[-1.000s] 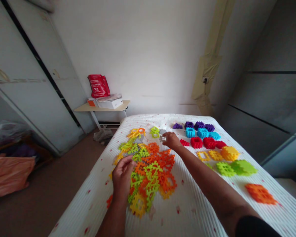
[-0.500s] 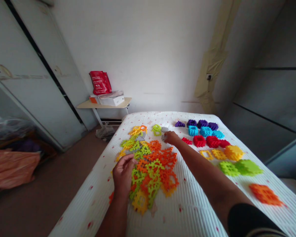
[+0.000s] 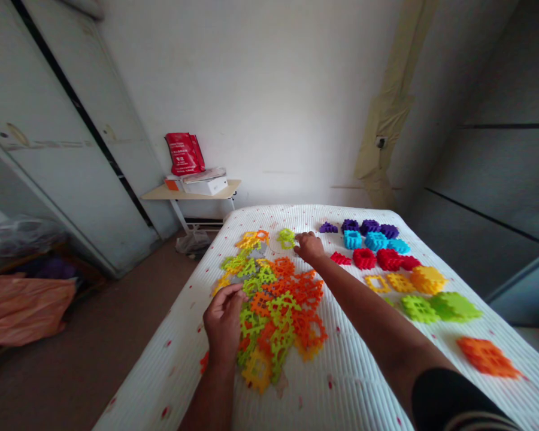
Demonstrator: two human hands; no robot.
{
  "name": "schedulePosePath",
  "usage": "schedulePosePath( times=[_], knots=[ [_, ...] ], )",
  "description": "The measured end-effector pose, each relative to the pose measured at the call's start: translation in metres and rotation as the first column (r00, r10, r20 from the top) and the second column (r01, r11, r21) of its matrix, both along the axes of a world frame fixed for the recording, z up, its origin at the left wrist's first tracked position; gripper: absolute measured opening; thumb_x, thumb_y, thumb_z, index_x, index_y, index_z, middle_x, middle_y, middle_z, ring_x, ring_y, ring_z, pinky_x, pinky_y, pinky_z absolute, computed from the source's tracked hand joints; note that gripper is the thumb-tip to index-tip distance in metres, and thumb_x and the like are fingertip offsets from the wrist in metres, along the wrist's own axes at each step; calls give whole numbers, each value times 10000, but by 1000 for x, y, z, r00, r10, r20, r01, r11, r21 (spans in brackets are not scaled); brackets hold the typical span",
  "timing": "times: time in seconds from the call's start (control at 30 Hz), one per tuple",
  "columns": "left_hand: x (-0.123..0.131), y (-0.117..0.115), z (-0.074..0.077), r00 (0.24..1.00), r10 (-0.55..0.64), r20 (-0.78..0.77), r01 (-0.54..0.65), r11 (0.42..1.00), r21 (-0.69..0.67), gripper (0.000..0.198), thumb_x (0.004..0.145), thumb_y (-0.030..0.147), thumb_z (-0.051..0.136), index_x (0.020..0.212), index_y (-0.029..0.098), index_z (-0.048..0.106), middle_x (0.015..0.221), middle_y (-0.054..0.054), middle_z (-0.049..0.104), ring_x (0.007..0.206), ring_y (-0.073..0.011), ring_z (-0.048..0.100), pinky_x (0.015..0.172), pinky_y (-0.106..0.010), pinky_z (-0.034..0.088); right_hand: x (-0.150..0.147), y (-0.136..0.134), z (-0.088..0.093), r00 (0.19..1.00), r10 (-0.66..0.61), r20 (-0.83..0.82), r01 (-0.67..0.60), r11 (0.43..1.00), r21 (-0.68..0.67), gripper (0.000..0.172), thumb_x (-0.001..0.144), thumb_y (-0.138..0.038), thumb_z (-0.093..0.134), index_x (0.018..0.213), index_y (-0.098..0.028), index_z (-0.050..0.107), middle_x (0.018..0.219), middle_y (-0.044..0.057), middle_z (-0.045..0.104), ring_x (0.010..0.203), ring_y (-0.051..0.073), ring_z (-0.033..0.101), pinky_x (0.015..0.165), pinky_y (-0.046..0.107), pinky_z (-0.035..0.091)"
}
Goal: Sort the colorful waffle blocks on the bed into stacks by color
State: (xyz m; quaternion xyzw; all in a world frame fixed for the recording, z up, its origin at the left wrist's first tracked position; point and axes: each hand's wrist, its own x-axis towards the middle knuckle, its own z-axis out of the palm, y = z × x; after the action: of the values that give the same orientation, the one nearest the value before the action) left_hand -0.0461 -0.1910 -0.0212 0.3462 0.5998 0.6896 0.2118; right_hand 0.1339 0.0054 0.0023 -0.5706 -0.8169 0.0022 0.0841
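Observation:
My left hand [image 3: 223, 314] rests at the left edge of a loose pile of interlocking plastic pieces, its fingers curled together; whatever they hold, if anything, is hidden. The pile has orange pieces [image 3: 303, 287], green pieces [image 3: 281, 335], yellow pieces [image 3: 257, 371] and a few grey ones [image 3: 259, 251]. Farther off, my right hand [image 3: 309, 246] reaches over the bed with its fingers apart, palm down. It covers the spot where grey pieces lay. Just left of its fingertips is a green piece [image 3: 286, 239].
Pieces sorted by colour stand at right: purple [image 3: 369, 226], blue [image 3: 376, 240], red [image 3: 388, 259], yellow [image 3: 426, 279], green [image 3: 456, 306] and orange [image 3: 488, 357]. They lie on a white ribbed bed cover [image 3: 350, 383]. A small table [image 3: 157, 193] holds a red bag [image 3: 184, 154].
My right hand has let go of a grey piece and spread its fingers, now hiding the grey pieces beneath. My left hand has hardly moved. The view has shifted slightly.

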Motion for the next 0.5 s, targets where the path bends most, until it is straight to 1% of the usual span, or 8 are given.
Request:
schedulePosePath(
  times=[0.2,0.33,0.5],
  knots=[
    [-6,-2,-4,995,62,80,-65,997,31,232,679,304,658,857,155,663,661,-2,658,627,-142,618,640,-258,494,-19,21,0,998,-61,-17,61,998,-1,308,866,-296,493,1155,-207,553,1160,107,602,1118,247,456,842,354,392],
    [-8,-3,-1,986,105,128,-109,994,25,224,672,301,664,844,159,658,654,3,658,622,-139,613,637,-257,492,-35,38,-3,994,-109,-11,109,994,-12,336,877,-354,489,1164,-184,526,1163,129,588,1135,256,440,849,375,375],
    [-11,-4,2,982,105,158,-107,994,4,235,660,311,677,835,154,659,648,-2,659,615,-138,604,631,-259,490,-50,46,-2,990,-140,21,141,989,-54,399,867,-401,493,1183,-158,506,1173,157,573,1140,275,433,852,410,364]
  ],
)
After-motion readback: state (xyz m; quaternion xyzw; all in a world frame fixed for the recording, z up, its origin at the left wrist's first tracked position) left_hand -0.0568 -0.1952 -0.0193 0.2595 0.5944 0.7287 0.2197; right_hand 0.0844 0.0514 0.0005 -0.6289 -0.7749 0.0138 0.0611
